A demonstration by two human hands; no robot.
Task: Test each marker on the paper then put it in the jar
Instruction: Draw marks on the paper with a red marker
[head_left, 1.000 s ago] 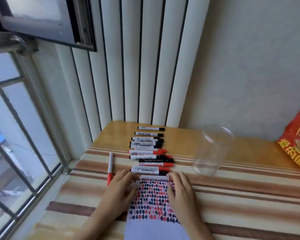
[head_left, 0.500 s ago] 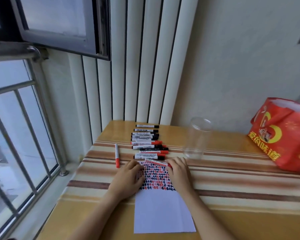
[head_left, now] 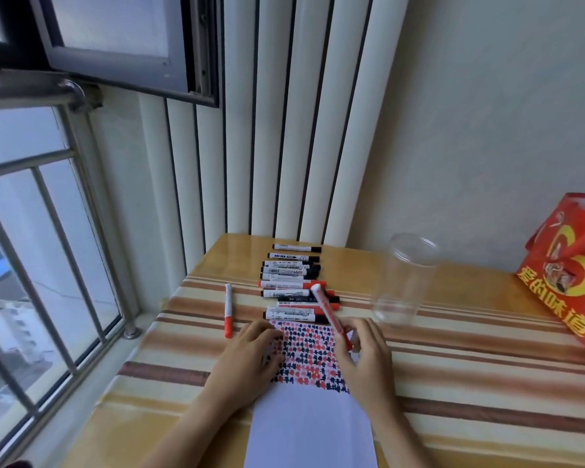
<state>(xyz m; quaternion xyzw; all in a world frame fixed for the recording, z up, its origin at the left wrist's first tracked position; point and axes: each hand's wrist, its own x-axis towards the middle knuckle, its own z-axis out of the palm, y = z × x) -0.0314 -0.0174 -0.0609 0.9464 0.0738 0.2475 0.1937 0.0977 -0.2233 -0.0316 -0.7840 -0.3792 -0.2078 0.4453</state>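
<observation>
My right hand (head_left: 365, 356) holds a red marker (head_left: 328, 312) tilted up, its red cap end down among my fingers over the paper's right edge. The white paper (head_left: 309, 423) carries rows of red and black test marks on its upper half. My left hand (head_left: 250, 356) rests flat on the paper's left side. Beyond the paper lies a row of several capped markers (head_left: 291, 285), black and red. A single red marker (head_left: 228, 310) lies apart to the left. An empty clear jar (head_left: 402, 282) stands upright at the right of the row.
The striped tablecloth (head_left: 470, 359) covers the wooden table. A red bag (head_left: 571, 275) stands at the right edge. A barred window (head_left: 41, 248) runs along the left, and a white ribbed radiator (head_left: 277, 130) stands behind the table.
My right hand has lifted one red marker off the near end of the row and raised it at a slant. The camera view pulled back and the left hand stayed on the paper.
</observation>
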